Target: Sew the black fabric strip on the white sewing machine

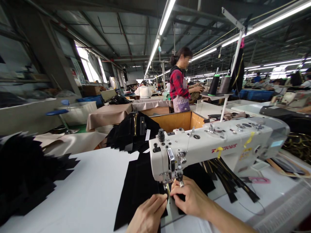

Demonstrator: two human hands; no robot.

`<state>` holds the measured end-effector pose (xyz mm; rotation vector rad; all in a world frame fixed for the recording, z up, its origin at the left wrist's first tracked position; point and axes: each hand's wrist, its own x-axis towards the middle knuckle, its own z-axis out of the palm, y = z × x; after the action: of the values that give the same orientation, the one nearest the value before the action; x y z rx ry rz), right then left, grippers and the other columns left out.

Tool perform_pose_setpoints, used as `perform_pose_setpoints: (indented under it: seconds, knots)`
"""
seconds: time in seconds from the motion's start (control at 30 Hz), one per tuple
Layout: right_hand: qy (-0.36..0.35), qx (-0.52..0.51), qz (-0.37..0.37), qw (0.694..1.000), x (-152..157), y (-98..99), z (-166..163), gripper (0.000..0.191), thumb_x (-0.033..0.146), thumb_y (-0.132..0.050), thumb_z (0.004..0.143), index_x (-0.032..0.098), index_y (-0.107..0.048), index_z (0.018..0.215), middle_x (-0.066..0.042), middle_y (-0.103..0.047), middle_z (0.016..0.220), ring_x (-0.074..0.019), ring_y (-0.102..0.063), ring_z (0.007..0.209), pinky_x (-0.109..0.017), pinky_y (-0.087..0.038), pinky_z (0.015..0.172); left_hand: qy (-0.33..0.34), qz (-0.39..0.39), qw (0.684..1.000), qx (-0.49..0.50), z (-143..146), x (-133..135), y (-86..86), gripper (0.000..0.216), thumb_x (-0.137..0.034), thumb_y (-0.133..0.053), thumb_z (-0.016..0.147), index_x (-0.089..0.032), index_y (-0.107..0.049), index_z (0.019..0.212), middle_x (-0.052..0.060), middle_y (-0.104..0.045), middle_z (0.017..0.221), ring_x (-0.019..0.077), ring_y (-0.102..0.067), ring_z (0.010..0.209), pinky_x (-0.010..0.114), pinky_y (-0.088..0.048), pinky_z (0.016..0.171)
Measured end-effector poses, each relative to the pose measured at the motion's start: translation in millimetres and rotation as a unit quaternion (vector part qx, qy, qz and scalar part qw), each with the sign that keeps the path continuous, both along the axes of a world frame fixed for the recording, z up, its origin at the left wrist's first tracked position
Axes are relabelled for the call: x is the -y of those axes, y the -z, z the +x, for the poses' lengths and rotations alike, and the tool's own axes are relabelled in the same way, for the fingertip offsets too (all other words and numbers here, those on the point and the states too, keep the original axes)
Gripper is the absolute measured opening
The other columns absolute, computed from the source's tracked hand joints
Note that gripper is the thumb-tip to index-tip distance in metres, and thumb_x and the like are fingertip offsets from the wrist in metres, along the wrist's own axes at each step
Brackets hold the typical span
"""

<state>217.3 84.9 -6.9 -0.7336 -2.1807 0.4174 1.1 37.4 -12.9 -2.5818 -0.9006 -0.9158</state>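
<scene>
A white sewing machine (pixel 184 145) stands in front of me, its needle and presser foot just beyond my fingertips. My left hand (pixel 150 212) lies left of the needle, fingers together, pinching the inner edge of a black fabric panel (pixel 132 191). Close on the other side, my right hand (pixel 188 197) has its thumb and fingers closed on the edge of another black fabric piece (pixel 200 176) that runs under the machine arm. A narrow gold strip shows at the needle, partly hidden by fingers; I cannot make out its full shape.
Black zipper strips (pixel 225 178) with gold teeth lie beneath the machine arm, near pink-handled thread snips (pixel 259 180). Stacked black pieces (pixel 26 174) cover the table's left. Thread cones (pixel 213 84) stand above the machine. A co-worker (pixel 181 81) in red plaid stands beyond a wooden partition (pixel 175 121).
</scene>
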Motion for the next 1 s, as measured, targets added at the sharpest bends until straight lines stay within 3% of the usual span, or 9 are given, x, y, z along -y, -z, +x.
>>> perform_pose_setpoints:
  seconds: [0.4,0.63,0.77,1.0]
  knots:
    - [-0.031,-0.028,0.014,0.999,3,-6.5,1,0.023,0.011,-0.057,0.081,0.023,-0.076,0.085,-0.001,-0.075,0.089,-0.0157,-0.068,0.08,-0.026,-0.05,0.074,0.012,-0.004,1.0,0.016,2,0,-6.0,0.035,-0.006,-0.028,0.098,-0.015,-0.06,0.108,0.008,-0.071,0.099,0.0166,-0.07,0.087,0.024,-0.063,0.076]
    - [-0.002,0.012,0.045,0.999,1,-1.9,0,0.024,0.012,-0.057,0.085,0.024,-0.076,0.091,-0.001,-0.076,0.091,-0.0188,-0.068,0.084,-0.032,-0.051,0.081,-0.002,-0.008,1.0,-0.014,3,-1,-18.0,0.035,-0.006,-0.027,0.099,-0.015,-0.06,0.109,0.006,-0.07,0.098,0.0157,-0.07,0.087,0.023,-0.064,0.077]
    - [0.008,0.03,0.023,0.999,1,-1.8,1,0.027,0.014,-0.054,0.089,0.026,-0.077,0.096,-0.004,-0.075,0.089,-0.022,-0.07,0.089,-0.036,-0.052,0.086,-0.022,0.016,1.0,-0.013,3,-2,-15.1,0.039,-0.01,-0.021,0.104,-0.015,-0.06,0.105,0.005,-0.069,0.094,0.0153,-0.068,0.08,0.023,-0.063,0.071]
    - [0.021,-0.049,-0.048,0.997,-3,-7.3,2,0.028,0.006,-0.048,0.088,0.021,-0.072,0.09,-0.004,-0.073,0.085,-0.018,-0.067,0.083,-0.028,-0.052,0.077,-0.029,0.019,0.999,-0.004,4,-4,-10.0,0.033,-0.001,-0.029,0.097,-0.015,-0.058,0.104,0.005,-0.065,0.093,0.0148,-0.065,0.078,0.021,-0.059,0.066]
